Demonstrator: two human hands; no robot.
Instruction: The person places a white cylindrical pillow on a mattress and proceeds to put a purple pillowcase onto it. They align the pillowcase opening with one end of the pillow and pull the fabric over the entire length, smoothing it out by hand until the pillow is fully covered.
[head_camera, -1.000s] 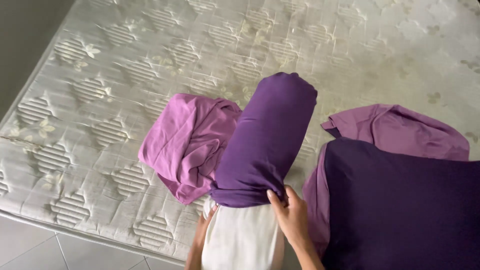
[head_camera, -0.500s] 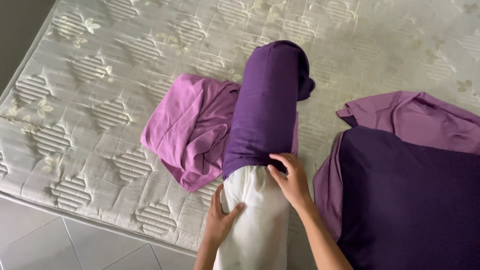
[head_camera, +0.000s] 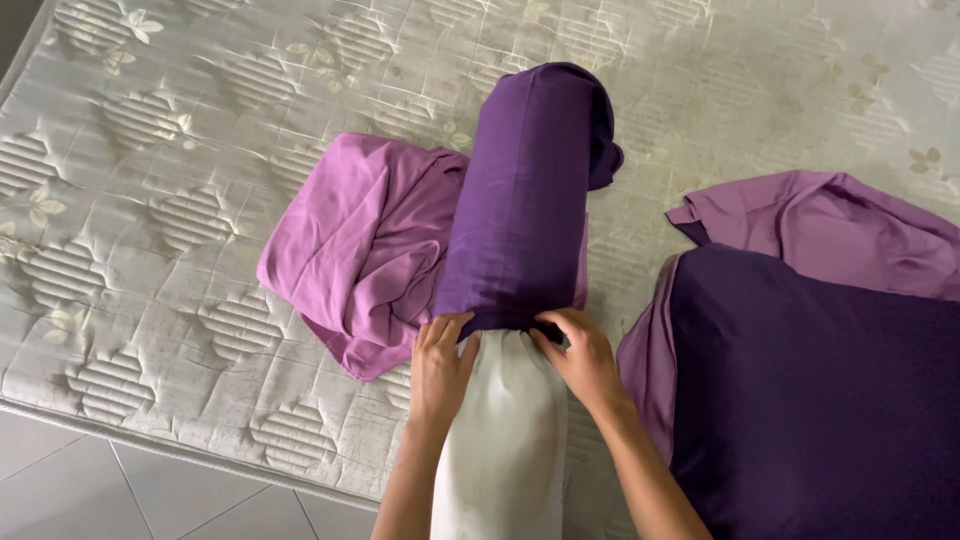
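Bolster (head_camera: 500, 440) is stood on the mattress (head_camera: 150, 200) edge, approx two-thirds in the dark cover (head_camera: 520, 200). Cover hem is pinched by left hand (head_camera: 438, 368) and right hand (head_camera: 580, 355). Judged soft, light, bulky; best gripped at hem, both sides.

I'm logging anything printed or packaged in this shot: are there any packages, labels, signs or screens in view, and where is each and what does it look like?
None in view: no package, label, sign or screen.
Only bedding shows: a white bolster half inside a dark purple cover, gripped at its edge by the left hand and right hand, on a patterned mattress.
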